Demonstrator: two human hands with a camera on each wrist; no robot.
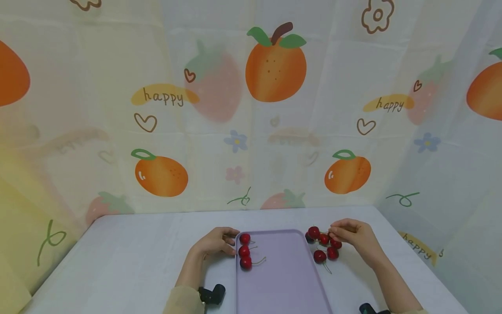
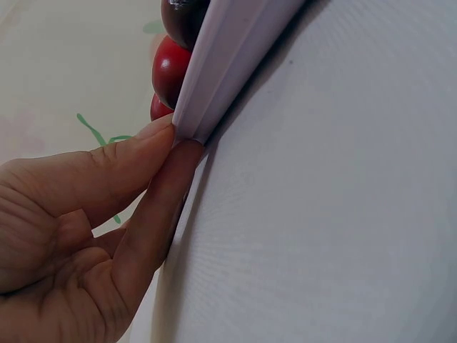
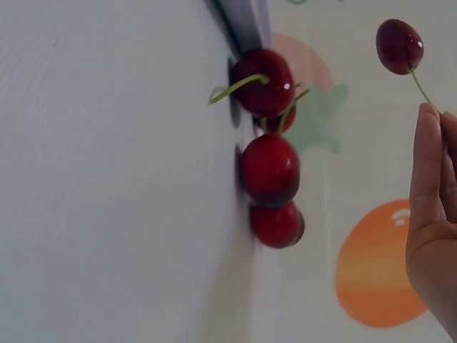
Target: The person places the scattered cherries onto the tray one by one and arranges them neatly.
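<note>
My left hand is at the left edge of a lilac tray. In the left wrist view its thumb and finger pinch the tray's rim. Three red cherries with stems line the tray's left side; the middle cherry sits close to the other two. Right of the tray, my right hand pinches the thin green stem of a cherry, which is up off the table in the right wrist view. Below it, several loose cherries lie on the table by the tray's right edge.
A white cloth covers the table. Behind it hangs a curtain printed with oranges, strawberries and flowers. Black wrist cameras are strapped to both arms, the left camera beside the tray.
</note>
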